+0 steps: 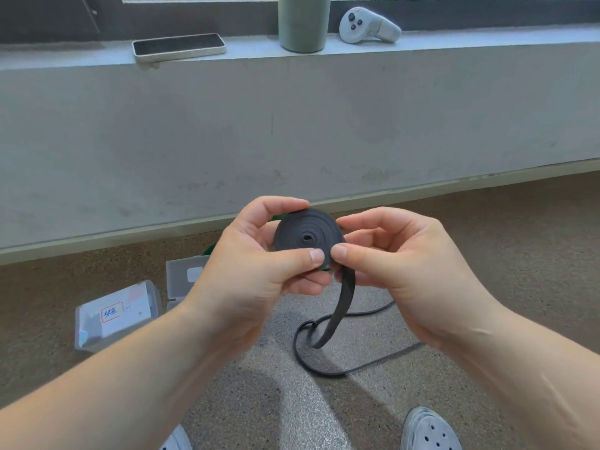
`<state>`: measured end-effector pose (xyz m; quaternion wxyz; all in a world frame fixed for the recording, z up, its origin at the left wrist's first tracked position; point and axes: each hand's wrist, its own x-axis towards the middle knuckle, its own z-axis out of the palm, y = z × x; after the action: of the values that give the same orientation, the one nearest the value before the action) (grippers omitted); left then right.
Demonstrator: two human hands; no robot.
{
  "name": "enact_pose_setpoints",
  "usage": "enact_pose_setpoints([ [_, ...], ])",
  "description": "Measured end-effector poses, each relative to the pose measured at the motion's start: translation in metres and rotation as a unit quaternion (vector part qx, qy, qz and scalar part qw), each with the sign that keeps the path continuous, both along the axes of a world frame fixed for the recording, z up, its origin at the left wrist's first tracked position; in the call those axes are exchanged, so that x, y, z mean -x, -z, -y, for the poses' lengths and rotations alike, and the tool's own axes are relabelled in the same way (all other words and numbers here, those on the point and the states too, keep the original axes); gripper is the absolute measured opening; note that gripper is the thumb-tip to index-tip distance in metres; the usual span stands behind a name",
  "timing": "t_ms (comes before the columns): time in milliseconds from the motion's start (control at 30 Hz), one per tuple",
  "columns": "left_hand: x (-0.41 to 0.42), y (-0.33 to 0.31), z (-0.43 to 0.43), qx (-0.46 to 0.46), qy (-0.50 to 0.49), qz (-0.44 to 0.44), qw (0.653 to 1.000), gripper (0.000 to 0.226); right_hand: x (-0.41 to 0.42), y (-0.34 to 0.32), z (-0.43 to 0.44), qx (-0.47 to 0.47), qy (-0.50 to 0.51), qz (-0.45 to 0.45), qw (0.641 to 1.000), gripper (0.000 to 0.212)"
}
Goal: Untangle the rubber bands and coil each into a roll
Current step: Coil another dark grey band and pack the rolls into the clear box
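Beneath a grey ledge wall and over a speckled floor, a person's left hand grips a partly wound black rubber band roll in mid-air, fingers curled over its rim, thumb pressing its face. The right hand pinches the strap where it leaves the coil. The loose tail trails to the floor in loops. The band looks light, soft and springy, so gripping rim and face together should keep it from unwinding.
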<state>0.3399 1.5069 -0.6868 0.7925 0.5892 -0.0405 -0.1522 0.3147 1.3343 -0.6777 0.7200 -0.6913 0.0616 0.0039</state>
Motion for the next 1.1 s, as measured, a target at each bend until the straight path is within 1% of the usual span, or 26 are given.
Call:
enact_pose_setpoints([
  [100, 0.002, 0.003, 0.002, 0.015, -0.008, -0.006, 1.0, 0.049, 0.004, 0.004, -0.006, -0.025, 0.011, 0.013, 1.0, 0.023],
  [167, 0.004, 0.005, 0.004, 0.009, 0.0, -0.011, 1.0, 0.048, 0.005, 0.007, -0.007, -0.023, 0.023, 0.022, 0.999, 0.023],
  [267, 0.001, 0.003, 0.001, -0.038, 0.027, -0.012, 0.999, 0.043, 0.002, 0.006, -0.003, 0.003, 0.027, 0.028, 0.999, 0.023],
  [367, -0.006, -0.002, -0.005, -0.081, 0.033, 0.008, 0.996, 0.037, -0.004, 0.001, 0.003, 0.017, 0.013, 0.024, 0.999, 0.024],
  [500, -0.004, -0.004, -0.005, -0.104, 0.058, 0.042, 0.992, 0.046, -0.006, -0.001, 0.007, 0.035, -0.016, 0.031, 0.999, 0.025],
  [567, -0.003, -0.003, -0.003, -0.097, 0.058, 0.036, 0.993, 0.049, -0.006, -0.001, 0.007, 0.035, -0.017, 0.032, 0.999, 0.024],
  [767, -0.002, -0.002, 0.0, -0.043, 0.018, -0.002, 0.999, 0.044, -0.005, -0.002, 0.005, 0.02, 0.014, 0.031, 0.999, 0.012],
  [967, -0.001, -0.005, 0.001, 0.016, -0.01, -0.015, 1.0, 0.041, 0.001, -0.002, -0.001, -0.018, 0.021, 0.036, 0.999, 0.019],
  [1100, 0.004, 0.0, 0.007, 0.018, -0.03, -0.011, 0.999, 0.039, 0.004, 0.006, -0.009, -0.002, 0.055, 0.066, 0.996, 0.02],
])
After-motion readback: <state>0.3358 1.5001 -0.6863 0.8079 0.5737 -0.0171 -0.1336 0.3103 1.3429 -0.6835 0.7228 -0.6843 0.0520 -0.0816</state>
